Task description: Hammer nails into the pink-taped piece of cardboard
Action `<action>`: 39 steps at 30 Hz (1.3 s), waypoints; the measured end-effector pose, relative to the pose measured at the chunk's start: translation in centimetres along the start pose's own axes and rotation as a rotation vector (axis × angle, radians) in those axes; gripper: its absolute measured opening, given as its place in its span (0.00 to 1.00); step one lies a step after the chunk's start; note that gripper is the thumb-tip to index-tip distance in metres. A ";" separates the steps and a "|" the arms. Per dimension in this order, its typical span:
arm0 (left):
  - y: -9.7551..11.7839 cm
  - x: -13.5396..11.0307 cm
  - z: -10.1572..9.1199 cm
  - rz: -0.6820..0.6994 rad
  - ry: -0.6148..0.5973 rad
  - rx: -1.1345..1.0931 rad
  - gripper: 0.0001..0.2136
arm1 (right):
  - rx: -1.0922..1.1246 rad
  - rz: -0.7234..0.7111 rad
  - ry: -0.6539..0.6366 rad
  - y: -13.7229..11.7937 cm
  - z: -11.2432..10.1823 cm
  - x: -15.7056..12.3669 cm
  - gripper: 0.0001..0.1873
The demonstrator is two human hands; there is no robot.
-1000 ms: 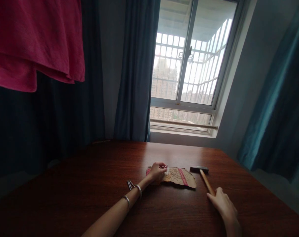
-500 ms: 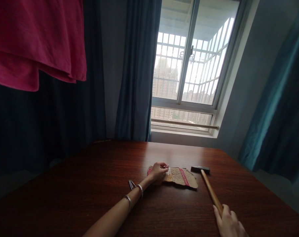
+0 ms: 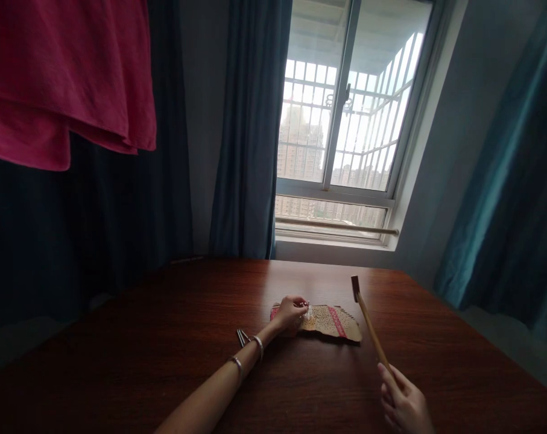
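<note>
A tan flat piece point(image 3: 331, 321) with dark dots, a pink band and a ragged edge lies on the table. Over its left part is my left hand point(image 3: 292, 313), fingers pinched together around something small whose tip looks pale; the rest of it is hidden. White bits show on the piece beside those fingertips. My right hand point(image 3: 404, 395) is wrapped around the wooden handle of a hammer point(image 3: 373, 331). The hammer's head is up off the table, to the right of the tan piece. Several thin metal rods point(image 3: 242, 338) lie by my left wrist.
The brown wooden table point(image 3: 164, 355) reaches back toward a barred window point(image 3: 336, 120). Blue curtains point(image 3: 250, 132) hang behind it, and a pink cloth point(image 3: 69, 78) hangs at upper left.
My right hand has lifted the hammer off the table and turned it so the head stands up. My left hand and the tan piece have stayed in place.
</note>
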State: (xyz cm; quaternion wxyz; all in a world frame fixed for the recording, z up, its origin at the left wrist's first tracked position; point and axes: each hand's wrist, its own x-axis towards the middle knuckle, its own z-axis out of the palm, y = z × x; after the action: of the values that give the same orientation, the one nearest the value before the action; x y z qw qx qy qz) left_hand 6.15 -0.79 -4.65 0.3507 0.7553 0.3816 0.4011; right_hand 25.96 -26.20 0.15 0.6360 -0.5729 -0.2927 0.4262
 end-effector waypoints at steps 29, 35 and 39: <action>0.1 -0.3 0.0 -0.008 -0.005 -0.034 0.11 | 0.236 0.169 -0.290 2.5 4.7 -2.2 0.50; 0.3 -0.4 -0.1 -0.021 -0.023 -0.063 0.12 | 0.208 0.169 -0.269 1.9 5.1 -2.5 0.46; 0.5 -0.4 -0.1 -0.046 -0.037 -0.069 0.12 | 0.199 0.153 -0.266 1.8 5.3 -2.6 0.49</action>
State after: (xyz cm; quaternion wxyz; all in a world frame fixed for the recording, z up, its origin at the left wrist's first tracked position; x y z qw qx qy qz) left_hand 6.02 -1.32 -4.32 0.3924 0.7411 0.3785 0.3919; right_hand 19.82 -25.92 -0.40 0.6109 -0.4661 -0.2861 0.5724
